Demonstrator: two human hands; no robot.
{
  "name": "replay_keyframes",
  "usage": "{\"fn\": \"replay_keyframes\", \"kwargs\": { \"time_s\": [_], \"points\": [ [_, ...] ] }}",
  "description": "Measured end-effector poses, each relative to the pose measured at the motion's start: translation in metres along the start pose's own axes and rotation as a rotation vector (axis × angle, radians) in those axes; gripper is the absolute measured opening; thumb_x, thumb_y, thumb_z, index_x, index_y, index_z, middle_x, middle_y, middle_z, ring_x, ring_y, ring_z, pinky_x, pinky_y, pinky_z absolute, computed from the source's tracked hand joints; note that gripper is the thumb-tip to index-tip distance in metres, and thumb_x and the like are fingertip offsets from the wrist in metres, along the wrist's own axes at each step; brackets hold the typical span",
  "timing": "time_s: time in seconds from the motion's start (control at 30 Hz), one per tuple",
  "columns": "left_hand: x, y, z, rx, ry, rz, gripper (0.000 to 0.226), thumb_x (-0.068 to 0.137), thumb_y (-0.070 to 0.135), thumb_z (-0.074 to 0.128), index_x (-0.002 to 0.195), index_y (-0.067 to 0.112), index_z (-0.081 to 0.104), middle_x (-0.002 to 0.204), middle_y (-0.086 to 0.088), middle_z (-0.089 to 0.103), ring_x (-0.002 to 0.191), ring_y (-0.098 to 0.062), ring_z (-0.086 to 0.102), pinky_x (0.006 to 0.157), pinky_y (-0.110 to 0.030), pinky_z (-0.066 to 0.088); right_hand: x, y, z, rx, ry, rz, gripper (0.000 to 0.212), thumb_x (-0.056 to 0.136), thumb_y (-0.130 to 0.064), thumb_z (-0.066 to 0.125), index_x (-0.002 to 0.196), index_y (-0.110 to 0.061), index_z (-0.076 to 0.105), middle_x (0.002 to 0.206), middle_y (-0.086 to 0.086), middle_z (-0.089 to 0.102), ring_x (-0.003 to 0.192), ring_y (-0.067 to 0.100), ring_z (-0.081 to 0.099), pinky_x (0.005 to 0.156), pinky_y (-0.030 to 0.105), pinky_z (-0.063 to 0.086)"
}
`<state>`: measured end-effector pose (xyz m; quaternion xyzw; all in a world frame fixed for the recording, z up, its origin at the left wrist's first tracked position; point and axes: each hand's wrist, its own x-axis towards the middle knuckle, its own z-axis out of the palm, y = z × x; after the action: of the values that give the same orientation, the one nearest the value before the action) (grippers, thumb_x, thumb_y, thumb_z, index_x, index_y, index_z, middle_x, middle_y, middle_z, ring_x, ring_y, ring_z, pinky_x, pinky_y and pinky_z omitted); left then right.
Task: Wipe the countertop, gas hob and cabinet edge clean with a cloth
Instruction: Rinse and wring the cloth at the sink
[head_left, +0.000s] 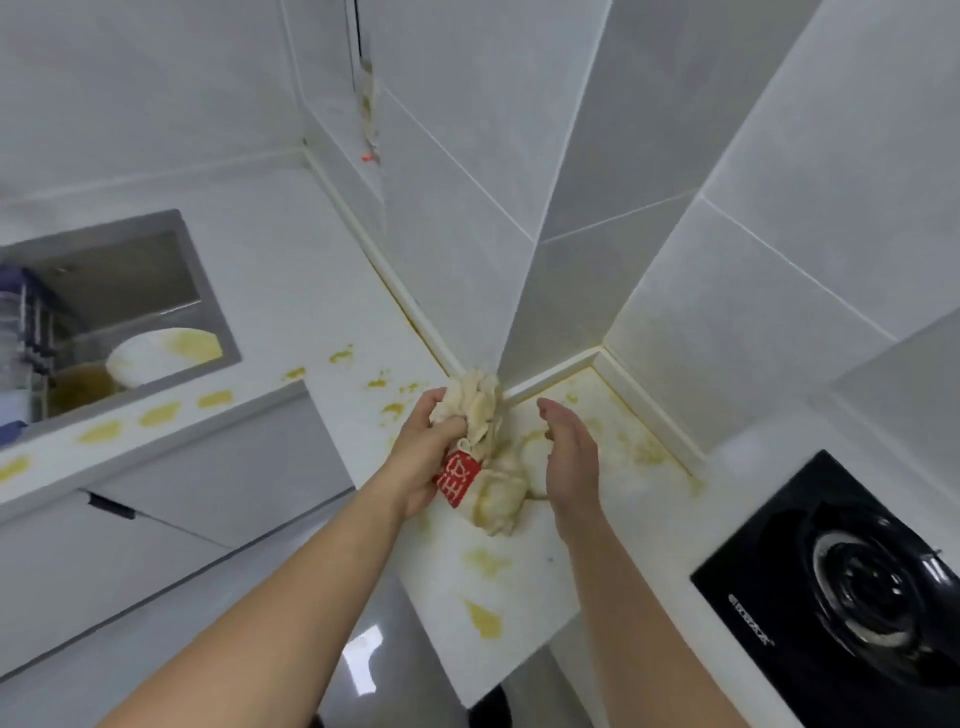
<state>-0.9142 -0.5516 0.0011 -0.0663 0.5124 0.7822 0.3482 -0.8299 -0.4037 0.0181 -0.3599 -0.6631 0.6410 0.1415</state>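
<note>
A crumpled cream cloth (485, 415) with a red printed patch, stained yellow, is bunched up above the white countertop (322, 291) near the tiled wall corner. My left hand (428, 452) grips the cloth's upper part with curled fingers. My right hand (566, 452) is beside the cloth's hanging lower part, fingers relaxed, palm facing it; contact is unclear. Yellow smears spot the countertop and the cabinet edge (156, 415). The black gas hob (852, 587) lies at the right, apart from both hands.
A steel sink (192, 275) at the left holds a white plate (161, 353) with yellow residue and a rack. White cabinet doors with a dark handle (111, 506) run below the edge. Tiled walls close the corner; yellow drips run down the wall seam (369, 109).
</note>
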Motion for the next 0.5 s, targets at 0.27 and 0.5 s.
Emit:
{"fn": "replay_keyframes", "kwargs": {
  "time_s": [0.27, 0.5],
  "points": [
    [-0.043, 0.146, -0.132, -0.371, -0.216, -0.038, 0.062, 0.088, 0.031, 0.066, 0.143, 0.002, 0.055, 0.147, -0.024, 0.049, 0.139, -0.042, 0.045, 0.123, -0.051, 0.029, -0.072, -0.087, 0.221, 0.477, -0.404, 0.247, 0.06, 0.105, -0.057, 0.036, 0.128, -0.012, 0.069, 0.127, 0.02, 0.07, 0.118, 0.033, 0.068, 0.103, 0.046, 0.052],
    [-0.067, 0.245, -0.218, -0.431, 0.046, 0.154, 0.054, 0.09, 0.045, 0.054, 0.125, 0.008, 0.073, 0.13, -0.02, 0.068, 0.12, -0.038, 0.065, 0.112, -0.049, 0.046, -0.112, -0.145, 0.352, 0.408, -0.543, 0.133, 0.064, 0.094, -0.061, 0.056, 0.135, -0.012, 0.065, 0.132, 0.016, 0.069, 0.125, 0.032, 0.065, 0.114, 0.052, 0.045]
  ]
}}
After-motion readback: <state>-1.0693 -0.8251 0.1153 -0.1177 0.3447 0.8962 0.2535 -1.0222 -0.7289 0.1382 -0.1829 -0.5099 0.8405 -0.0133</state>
